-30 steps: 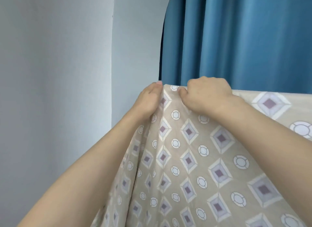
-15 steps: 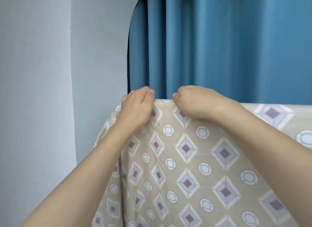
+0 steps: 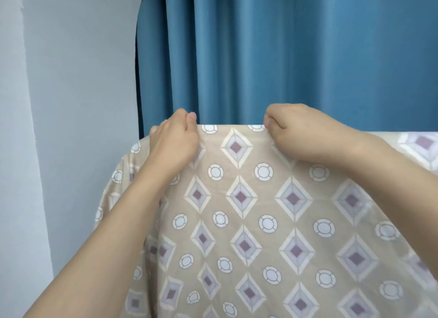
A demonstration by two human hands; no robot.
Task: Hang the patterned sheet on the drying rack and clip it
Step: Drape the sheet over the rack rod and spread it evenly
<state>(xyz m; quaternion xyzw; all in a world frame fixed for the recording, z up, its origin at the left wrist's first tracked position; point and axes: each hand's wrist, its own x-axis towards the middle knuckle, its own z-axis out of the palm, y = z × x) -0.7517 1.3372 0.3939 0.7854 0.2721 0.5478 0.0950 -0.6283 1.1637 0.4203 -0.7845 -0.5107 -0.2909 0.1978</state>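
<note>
The patterned sheet (image 3: 256,213), beige with purple diamonds and white circles, hangs in front of me and fills the lower half of the head view. Its top edge runs level between my hands. My left hand (image 3: 176,142) grips the top edge near the sheet's left end, fingers curled over the fold. My right hand (image 3: 301,133) pinches the same edge further right, thumb against the cloth. The drying rack is hidden under the sheet. No clip is in view.
A blue pleated curtain (image 3: 296,52) hangs close behind the sheet. A pale wall (image 3: 71,104) stands to the left, with a corner running down it. The sheet's left end droops down beside the wall.
My hands have moved apart along the top edge, pulling it flat and level. The view has shifted left, so the sheet's left end shows more.
</note>
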